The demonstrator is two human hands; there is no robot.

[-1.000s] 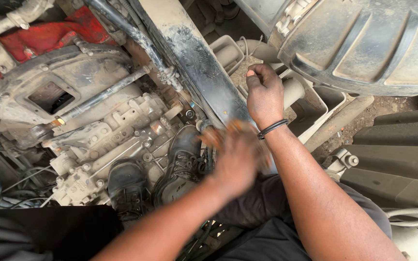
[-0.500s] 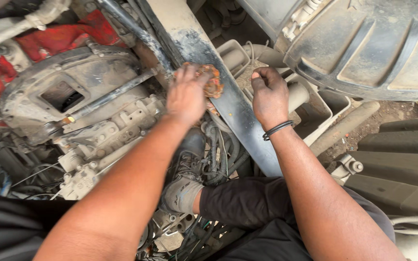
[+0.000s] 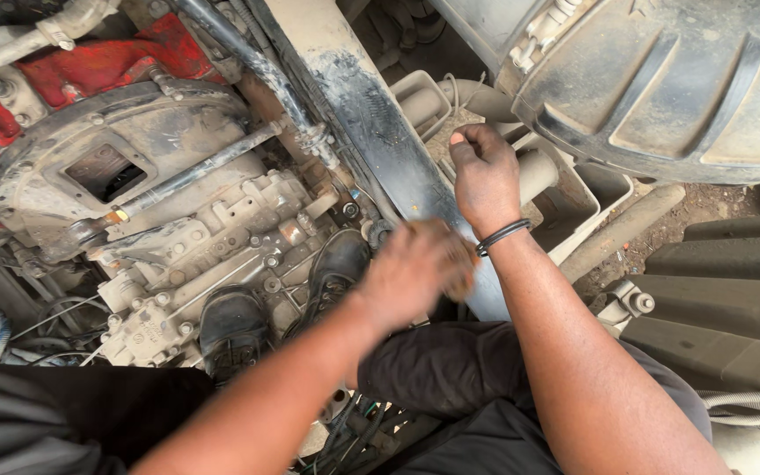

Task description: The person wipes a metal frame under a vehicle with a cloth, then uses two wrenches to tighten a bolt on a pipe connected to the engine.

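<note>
Right hand (image 3: 485, 176), a dark band at the wrist, is closed in a fist gripping the far edge of the dusty frame rail (image 3: 371, 114), seemingly to brace. Left hand (image 3: 415, 273) is motion-blurred over the rail's near end; cannot tell how open it is or whether it holds anything. Both shoes (image 3: 336, 264) stand on the grimy gearbox housing (image 3: 160, 176). Red engine parts (image 3: 72, 70) top left corner; large grey cover (image 3: 661, 79) top right. Outdoor dirt ground.
</note>
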